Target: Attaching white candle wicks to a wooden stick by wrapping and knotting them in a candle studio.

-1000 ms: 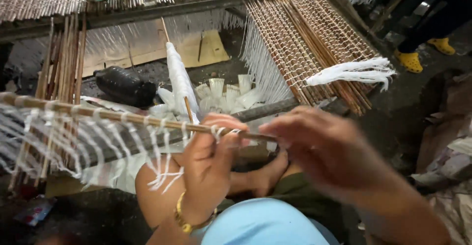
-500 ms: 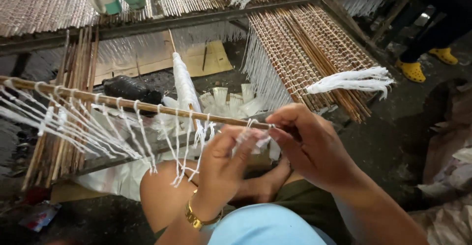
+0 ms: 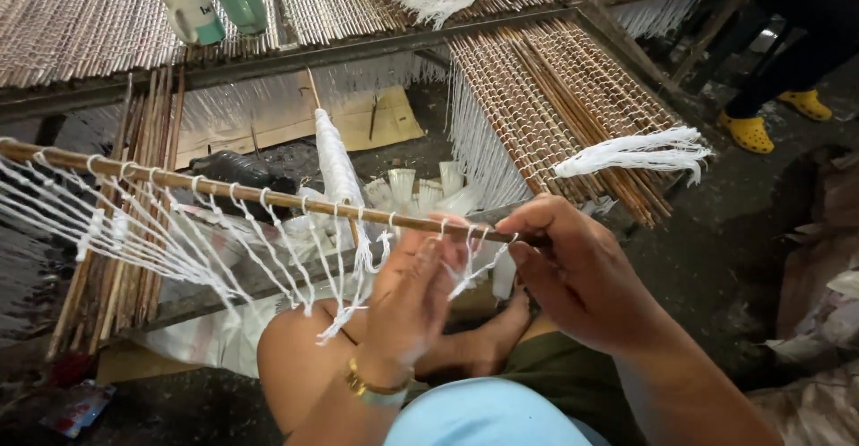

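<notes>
Your right hand (image 3: pixel 582 280) is pinched shut on the near end of the stick (image 3: pixel 268 197), which crosses left, held up; your left hand (image 3: pixel 412 298) is blurred under the white strings (image 3: pixel 358 258), grip unclear. A slipping pinch could slide the end loops off.

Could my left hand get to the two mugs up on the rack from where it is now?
Probably not without leaning. The left hand is at the strings on the wooden stick, and the mugs sit far back on the upper rack, beyond the stick and its hanging strings.
</notes>
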